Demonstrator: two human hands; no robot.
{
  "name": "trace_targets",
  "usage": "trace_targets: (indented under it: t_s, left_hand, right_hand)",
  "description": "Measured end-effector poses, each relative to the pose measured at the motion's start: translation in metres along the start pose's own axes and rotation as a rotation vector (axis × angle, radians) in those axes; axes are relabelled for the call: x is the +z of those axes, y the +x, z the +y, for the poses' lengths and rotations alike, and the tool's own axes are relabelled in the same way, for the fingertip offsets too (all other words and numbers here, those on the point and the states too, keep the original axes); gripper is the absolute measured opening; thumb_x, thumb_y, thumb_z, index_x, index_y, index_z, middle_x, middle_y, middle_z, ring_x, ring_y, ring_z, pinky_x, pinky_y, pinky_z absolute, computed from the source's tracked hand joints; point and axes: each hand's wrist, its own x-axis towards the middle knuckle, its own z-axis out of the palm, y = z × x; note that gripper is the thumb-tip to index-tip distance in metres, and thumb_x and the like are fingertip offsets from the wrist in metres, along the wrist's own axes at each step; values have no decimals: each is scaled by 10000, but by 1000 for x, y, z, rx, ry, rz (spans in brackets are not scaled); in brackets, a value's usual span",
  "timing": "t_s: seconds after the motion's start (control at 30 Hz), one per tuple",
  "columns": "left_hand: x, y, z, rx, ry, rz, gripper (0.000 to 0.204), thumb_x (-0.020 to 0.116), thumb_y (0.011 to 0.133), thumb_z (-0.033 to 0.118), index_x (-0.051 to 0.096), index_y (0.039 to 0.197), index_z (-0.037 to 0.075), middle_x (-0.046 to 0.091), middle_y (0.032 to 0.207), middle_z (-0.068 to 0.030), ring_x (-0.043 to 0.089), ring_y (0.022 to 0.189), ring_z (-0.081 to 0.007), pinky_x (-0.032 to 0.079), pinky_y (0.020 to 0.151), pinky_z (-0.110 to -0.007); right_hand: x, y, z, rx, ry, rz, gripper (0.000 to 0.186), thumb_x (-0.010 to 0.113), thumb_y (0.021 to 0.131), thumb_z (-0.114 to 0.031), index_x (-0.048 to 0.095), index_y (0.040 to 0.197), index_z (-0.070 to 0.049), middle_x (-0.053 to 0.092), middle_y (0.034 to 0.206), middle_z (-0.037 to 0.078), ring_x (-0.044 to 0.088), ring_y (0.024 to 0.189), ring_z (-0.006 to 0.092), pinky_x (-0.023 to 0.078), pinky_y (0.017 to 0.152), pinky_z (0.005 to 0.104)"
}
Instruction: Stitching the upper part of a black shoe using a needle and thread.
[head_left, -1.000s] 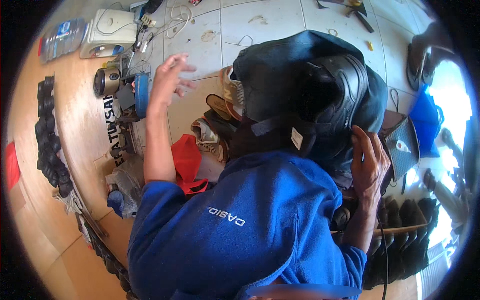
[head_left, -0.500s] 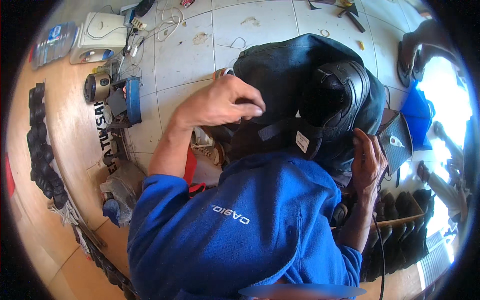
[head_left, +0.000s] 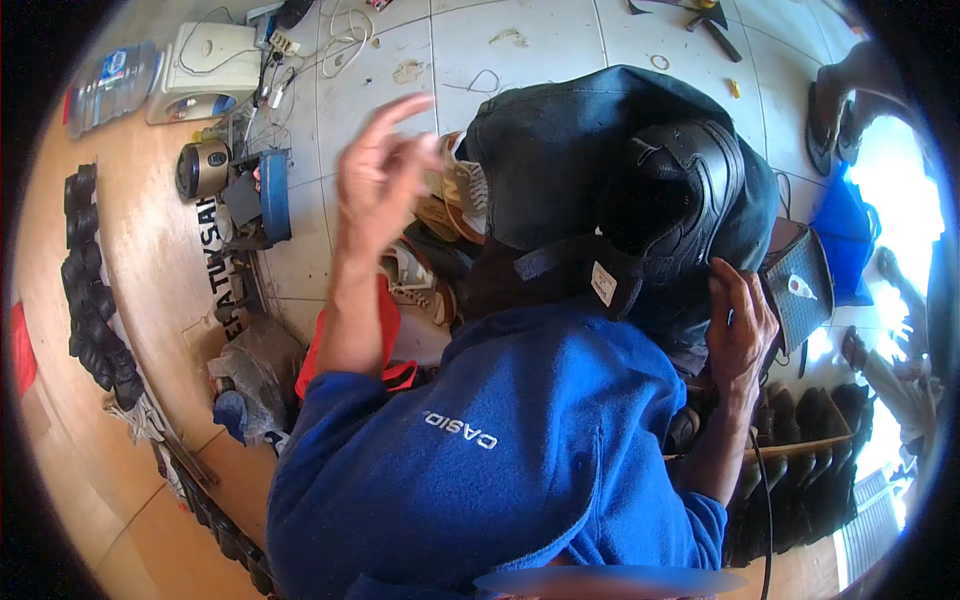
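A black shoe point(head_left: 718, 185) rests on the dark trousers point(head_left: 560, 130) over my lap, its dark opening facing up. A white label point(head_left: 603, 283) shows on the black material beside it. My right hand point(head_left: 742, 325) is at the shoe's near right edge, fingers bent against it; the thumb is mostly hidden. My left hand point(head_left: 385, 170) is raised over the floor to the left of my knee, away from the shoe. Its fingers are spread and blurred by motion, with nothing visible in them. Worn sneakers point(head_left: 465, 190) stand below it.
A blue box point(head_left: 271, 197) and a tin point(head_left: 202, 171) stand at the left, near a clear plastic bottle point(head_left: 112, 85). Cords lie on the tiled floor point(head_left: 390, 110). At right are a dark woven container point(head_left: 800, 285), a blue bag point(head_left: 845, 235) and rows of black shoes point(head_left: 790, 490).
My left hand has swung left and up, away from the shoe, and its fingers have spread from a closed pinch. More of the sneakers shows. My right hand stays by the shoe.
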Motion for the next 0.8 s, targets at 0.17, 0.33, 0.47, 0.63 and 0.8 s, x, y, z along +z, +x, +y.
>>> trace_targets:
  t_s: [0.17,0.33,0.47,0.63,0.8]
  left_hand:
    - [83,-1,19,253,108,-600,357,516,960,184,468,1287,47,631,877,-103,606,659,-98,448,503,-250]
    - [56,2,33,-333,4,-983,403,591,924,239,507,1259,32,652,821,-75,608,649,-133,472,571,-284]
    - [21,20,14,88,146,-891,187,677,846,152,694,970,13,685,777,-88,641,719,-137,504,639,-265]
    - [23,21,18,352,-79,-606,178,657,850,67,689,1015,8,697,928,-89,665,813,-160,531,705,-251]
    - [97,10,46,-218,-159,-904,254,463,969,118,595,1146,-9,670,823,-115,648,632,-139,545,495,-251]
  right_hand:
    - [2,3,2,-42,-19,7,156,630,827,-22,647,981,-37,635,812,94,639,701,232,507,618,337]
    - [0,2,3,-16,-3,-1,151,626,830,-29,646,979,-41,630,813,97,635,704,234,507,621,344]
    - [-1,-1,5,18,-4,-38,185,602,839,13,636,1018,-21,647,874,128,649,771,260,505,679,339]
    - [2,3,6,-40,3,12,154,619,835,-35,644,987,-45,621,819,94,627,702,228,502,609,340]
    - [4,3,4,-58,-29,19,152,616,840,-42,646,990,-46,610,800,92,618,685,225,499,599,339]
